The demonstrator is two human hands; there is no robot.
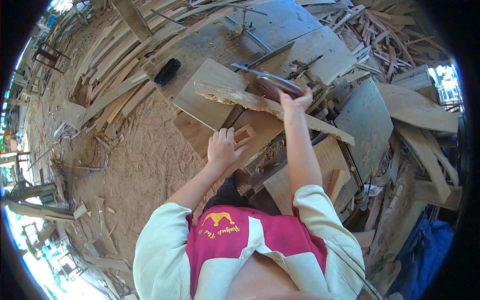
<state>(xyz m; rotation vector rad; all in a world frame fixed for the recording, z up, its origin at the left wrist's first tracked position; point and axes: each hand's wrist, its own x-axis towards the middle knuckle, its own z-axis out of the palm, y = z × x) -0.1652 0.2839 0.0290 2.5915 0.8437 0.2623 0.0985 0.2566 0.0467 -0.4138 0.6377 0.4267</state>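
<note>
My right hand (296,100) is closed on a reddish-brown tool (274,83) with a metal part pointing left, held over the bench's right side. My left hand (225,147) is lower and left, its fingers curved over a small hollowed wooden piece (245,134) at the bench's near edge, thumb along its near side. A long rough-edged plank (222,95) slants between the hands, across a square pale board (200,102). Metal bars (252,40) and clamp-like fittings lie at the back of the bench.
A black oblong object (167,72) sits on the worktable (300,27). Timber stacks (110,65) line the left, with scrap wood (385,42) and curved boards (415,105) at right. A grey-green panel (365,125) leans right of my arm. A wooden chair (50,55) stands far left.
</note>
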